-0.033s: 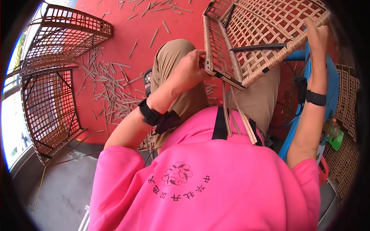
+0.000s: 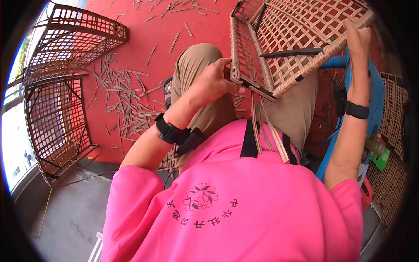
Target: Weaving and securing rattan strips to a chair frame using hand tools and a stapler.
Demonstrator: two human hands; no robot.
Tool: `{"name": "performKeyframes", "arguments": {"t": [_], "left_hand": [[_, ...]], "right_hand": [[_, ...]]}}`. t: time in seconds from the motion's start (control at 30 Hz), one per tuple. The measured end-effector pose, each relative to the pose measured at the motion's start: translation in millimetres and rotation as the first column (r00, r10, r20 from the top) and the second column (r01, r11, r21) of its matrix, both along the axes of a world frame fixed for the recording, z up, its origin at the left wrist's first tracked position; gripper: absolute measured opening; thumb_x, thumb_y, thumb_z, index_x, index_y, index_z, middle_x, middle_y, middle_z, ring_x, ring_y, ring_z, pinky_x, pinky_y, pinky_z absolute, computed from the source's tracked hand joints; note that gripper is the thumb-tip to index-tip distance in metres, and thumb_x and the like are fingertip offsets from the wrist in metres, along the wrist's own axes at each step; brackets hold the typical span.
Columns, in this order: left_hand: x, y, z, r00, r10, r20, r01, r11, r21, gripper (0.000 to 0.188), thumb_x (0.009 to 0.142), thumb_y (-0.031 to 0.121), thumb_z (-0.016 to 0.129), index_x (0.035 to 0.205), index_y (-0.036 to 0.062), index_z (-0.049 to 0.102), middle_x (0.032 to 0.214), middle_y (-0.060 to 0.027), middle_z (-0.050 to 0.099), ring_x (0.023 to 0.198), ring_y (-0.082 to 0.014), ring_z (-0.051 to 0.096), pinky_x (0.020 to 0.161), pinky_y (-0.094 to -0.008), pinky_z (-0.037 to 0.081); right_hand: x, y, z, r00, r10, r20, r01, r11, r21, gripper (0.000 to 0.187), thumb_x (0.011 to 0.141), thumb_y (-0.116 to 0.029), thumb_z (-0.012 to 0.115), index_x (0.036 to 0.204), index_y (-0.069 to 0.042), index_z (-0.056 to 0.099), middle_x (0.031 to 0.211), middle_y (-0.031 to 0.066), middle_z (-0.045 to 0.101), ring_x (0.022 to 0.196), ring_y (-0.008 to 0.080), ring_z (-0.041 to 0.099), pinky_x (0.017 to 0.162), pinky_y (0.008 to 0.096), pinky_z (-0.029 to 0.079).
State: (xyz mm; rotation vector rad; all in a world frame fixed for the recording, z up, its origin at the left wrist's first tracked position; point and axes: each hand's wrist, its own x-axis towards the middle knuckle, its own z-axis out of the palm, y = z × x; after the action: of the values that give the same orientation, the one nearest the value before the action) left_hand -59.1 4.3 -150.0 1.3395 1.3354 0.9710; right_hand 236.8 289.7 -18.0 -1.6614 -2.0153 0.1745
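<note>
Across my lap and above my right knee lies a woven wicker frame (image 2: 286,86), seemingly a chair part, with an open lattice and strip-wrapped rails. My left hand (image 2: 214,82) is closed round its lower left corner, the fingertips partly hidden behind the rail. At the upper right, my right hand (image 2: 359,41) grips the long wrapped rail, its fingers mostly out of sight on the far side. A flat black brace (image 2: 292,53) spans the inside of the frame. Several loose flat strips (image 2: 278,142) dangle from the lower corner onto my pink shirt.
Two woven lattice frames (image 2: 59,168) stand on the left. Cut strips (image 2: 131,118) litter the red floor (image 2: 144,30). Along my right side are a blue object (image 2: 374,91), a green item (image 2: 382,159), a red handle (image 2: 366,192) and more woven panels (image 2: 390,179).
My left hand has shifted slightly at the corner, and more of a fingertip shows below the rail. The frame and my right hand have hardly moved.
</note>
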Motion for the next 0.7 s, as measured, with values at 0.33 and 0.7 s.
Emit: {"name": "performKeyframes", "arguments": {"t": [0.33,0.7], "left_hand": [[6,-24,10,0.761,0.380,0.527,0.035,0.786,-0.617,0.051,0.089,0.012,0.068,0.132,-0.0085,0.049,0.105,-0.0106,0.068,0.097,-0.0174,0.066,0.089,-0.0263,0.052],[25,-26,6,0.750,0.407,0.521,0.010,0.781,-0.624,0.023,0.092,0.016,0.061,0.105,-0.0027,0.063,0.102,-0.0094,0.067,0.099,-0.0209,0.065,0.092,-0.0333,0.051]], "right_hand": [[-19,-34,-11,0.995,0.044,-0.094,-0.028,0.987,0.157,0.040,0.078,-0.031,0.064,0.092,0.007,0.069,0.085,0.0206,0.072,0.085,0.0293,0.071,0.077,0.0395,0.050],[-26,-44,-19,0.995,-0.027,-0.093,0.042,0.986,0.163,0.043,0.079,-0.033,0.061,0.093,0.007,0.062,0.087,0.0263,0.069,0.088,0.0396,0.067,0.080,0.0422,0.049]]}}
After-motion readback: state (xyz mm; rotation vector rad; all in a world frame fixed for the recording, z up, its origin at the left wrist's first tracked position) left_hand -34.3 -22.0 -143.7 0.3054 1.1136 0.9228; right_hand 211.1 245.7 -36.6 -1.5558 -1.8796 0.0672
